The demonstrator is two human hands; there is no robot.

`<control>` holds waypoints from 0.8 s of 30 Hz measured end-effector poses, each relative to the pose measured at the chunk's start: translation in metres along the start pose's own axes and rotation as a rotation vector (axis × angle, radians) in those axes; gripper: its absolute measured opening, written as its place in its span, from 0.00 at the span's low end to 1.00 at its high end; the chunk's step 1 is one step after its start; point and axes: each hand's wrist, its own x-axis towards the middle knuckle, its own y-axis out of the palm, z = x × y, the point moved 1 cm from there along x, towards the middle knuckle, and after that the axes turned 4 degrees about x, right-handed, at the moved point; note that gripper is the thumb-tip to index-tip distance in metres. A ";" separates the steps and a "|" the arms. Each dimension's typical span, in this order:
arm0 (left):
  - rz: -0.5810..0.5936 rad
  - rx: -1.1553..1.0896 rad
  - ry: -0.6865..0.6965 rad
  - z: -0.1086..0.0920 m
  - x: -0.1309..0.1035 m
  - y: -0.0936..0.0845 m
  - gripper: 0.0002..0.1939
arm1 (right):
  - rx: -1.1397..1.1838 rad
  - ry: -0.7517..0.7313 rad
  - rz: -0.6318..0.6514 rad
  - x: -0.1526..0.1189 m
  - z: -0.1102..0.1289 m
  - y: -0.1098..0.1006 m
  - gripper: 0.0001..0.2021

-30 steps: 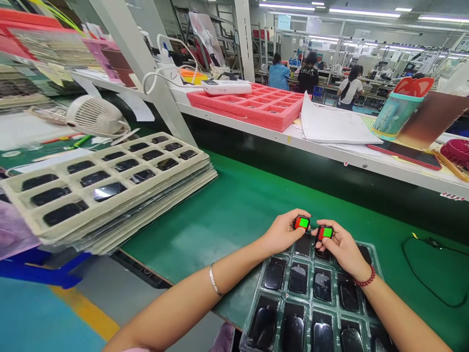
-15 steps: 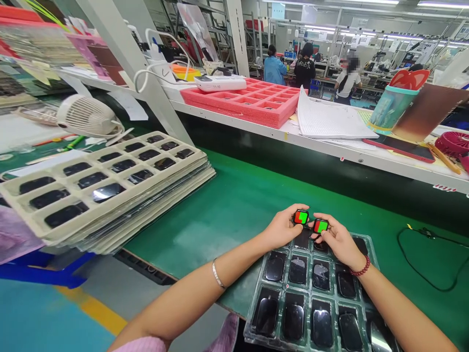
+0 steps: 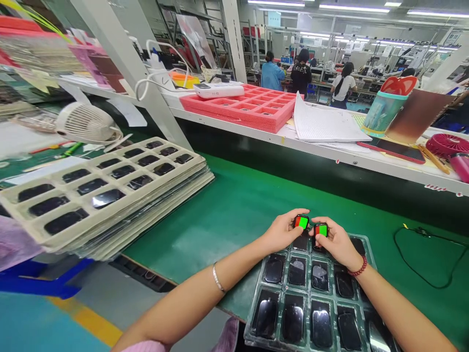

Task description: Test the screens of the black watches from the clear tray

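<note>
Pinched in my left hand (image 3: pixel 284 231) is a small black watch-like device (image 3: pixel 301 223) with a lit red and green screen. My right hand (image 3: pixel 339 244) grips a similar device (image 3: pixel 321 230), also lit red and green, its thumb on the lower part of the screen. The two devices are side by side, with a small gap between them. Both hands are over the far edge of a clear plastic tray (image 3: pixel 308 290), whose compartments hold dark rectangular screens. My right forearm passes over the tray's right side and hides part of it.
A stack of cream trays (image 3: pixel 110 205) with dark screens stands left on the green table (image 3: pixel 234 195). Above the table, a shelf (image 3: pixel 264 134) bears a red foam tray (image 3: pixel 252 117), papers, a cup and a phone. A black cable (image 3: pixel 414 276) lies right. People work far off.
Both hands still hold the devices, which have tilted slightly, and the right thumb now covers part of its screen. The view has shifted a little.
</note>
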 end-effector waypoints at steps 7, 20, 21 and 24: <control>0.037 -0.088 -0.031 -0.001 0.000 0.001 0.20 | -0.007 -0.012 0.006 0.000 0.005 -0.001 0.12; 0.058 -0.084 -0.065 -0.012 -0.002 0.000 0.16 | -0.009 -0.012 -0.008 -0.002 0.005 -0.005 0.10; 0.058 -0.095 -0.067 -0.012 -0.002 0.000 0.15 | -0.005 -0.013 -0.004 -0.002 0.005 -0.005 0.09; 0.055 -0.143 -0.051 -0.009 -0.001 0.001 0.18 | 0.029 -0.032 0.007 -0.001 0.005 -0.004 0.10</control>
